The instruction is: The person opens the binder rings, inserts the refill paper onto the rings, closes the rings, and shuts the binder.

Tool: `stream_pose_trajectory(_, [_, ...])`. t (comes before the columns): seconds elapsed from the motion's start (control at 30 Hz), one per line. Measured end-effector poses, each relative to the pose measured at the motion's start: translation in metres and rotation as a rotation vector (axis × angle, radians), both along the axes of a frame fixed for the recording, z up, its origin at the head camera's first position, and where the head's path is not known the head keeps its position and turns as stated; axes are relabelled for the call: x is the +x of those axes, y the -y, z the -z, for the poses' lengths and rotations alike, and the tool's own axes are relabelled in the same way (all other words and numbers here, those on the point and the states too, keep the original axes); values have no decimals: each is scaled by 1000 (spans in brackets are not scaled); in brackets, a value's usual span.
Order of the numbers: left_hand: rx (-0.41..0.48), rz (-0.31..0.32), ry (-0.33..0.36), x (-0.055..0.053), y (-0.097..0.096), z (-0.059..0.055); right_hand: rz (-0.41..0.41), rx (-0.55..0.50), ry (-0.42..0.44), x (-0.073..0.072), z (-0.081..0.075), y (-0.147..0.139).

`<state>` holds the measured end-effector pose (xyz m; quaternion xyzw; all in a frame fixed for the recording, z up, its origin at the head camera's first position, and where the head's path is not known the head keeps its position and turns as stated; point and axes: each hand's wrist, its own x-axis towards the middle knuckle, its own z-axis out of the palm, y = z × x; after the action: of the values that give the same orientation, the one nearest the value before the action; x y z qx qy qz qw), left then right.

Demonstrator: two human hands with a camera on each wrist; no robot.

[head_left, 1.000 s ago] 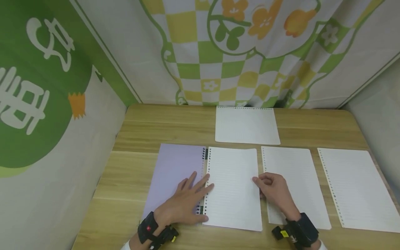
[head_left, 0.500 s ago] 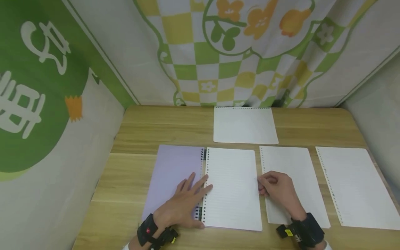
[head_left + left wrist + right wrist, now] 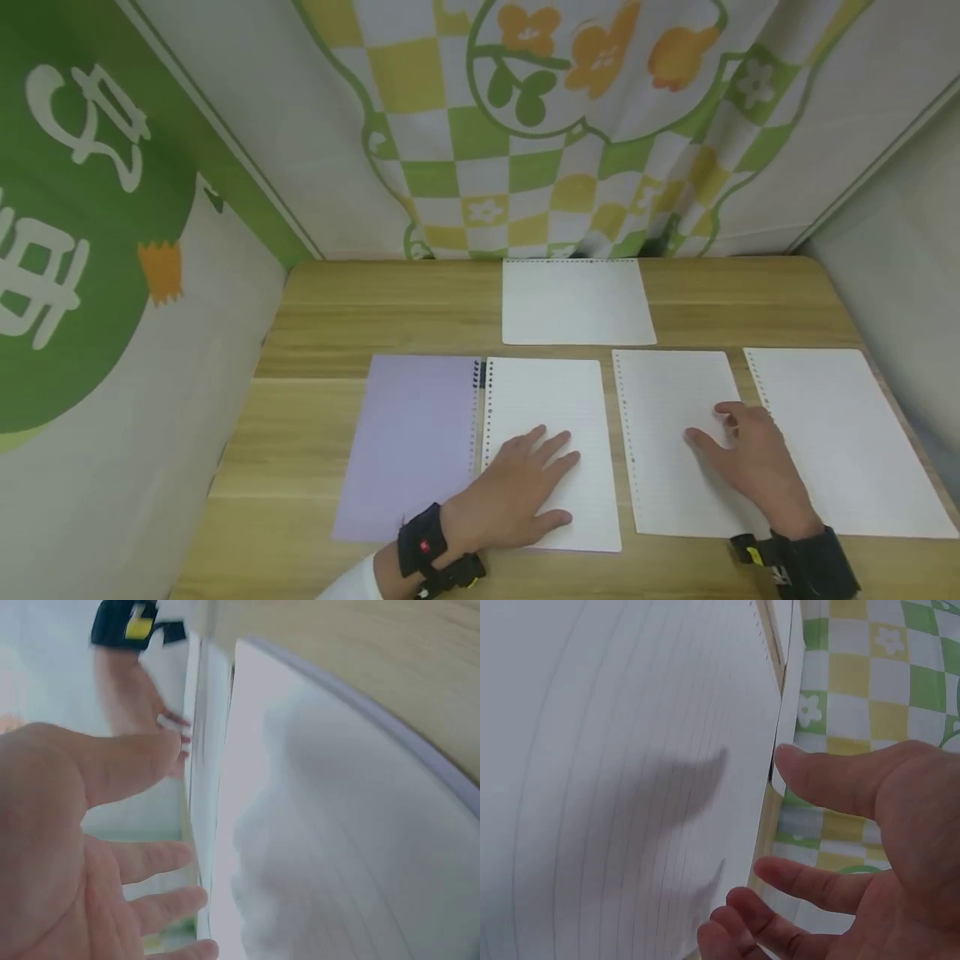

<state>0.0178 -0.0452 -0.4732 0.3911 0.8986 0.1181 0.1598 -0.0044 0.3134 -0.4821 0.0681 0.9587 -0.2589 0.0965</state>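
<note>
My left hand, fingers spread, is over the lower part of a white lined page of an open loose-leaf notebook. In the left wrist view, the palm and fingers stand a little above this page, casting a shadow. The notebook's light purple cover lies flat to the left, and part of the dark binding shows between. My right hand hovers over a loose lined sheet with a punched left edge. Its thumb and fingers are apart with nothing between them, and their shadows fall on the sheet.
Another punched white sheet lies at the right, partly under the right forearm. One more sheet lies sideways at the back of the wooden table. Behind the table hangs a checked curtain.
My right hand has left the page's right edge and moved right, its fingers spreading. My left hand has slid from the binding rightward onto the page. The head view has shifted slightly.
</note>
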Motion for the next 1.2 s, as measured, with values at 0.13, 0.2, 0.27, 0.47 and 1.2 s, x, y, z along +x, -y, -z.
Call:
stream_pose_trajectory(0.13, [-16, 98, -72, -1, -37, 5, 53, 61, 68, 4, -1, -13])
stream_pose_trajectory(0.2, [-34, 132, -98, -1, -52, 7, 80, 63, 97, 5, -1, -16])
stream_pose_trajectory(0.27, [-59, 151, -112, -1, -64, 9, 90, 64, 108, 6, -1, -17])
stream_pose_trajectory(0.47, [-148, 161, -98, 3, -80, 15, 103, 42, 125, 7, 0, -17])
stream_pose_trajectory(1.2, [-89, 158, -98, -1, -83, 16, 67, -233, 289, -3, 12, -87])
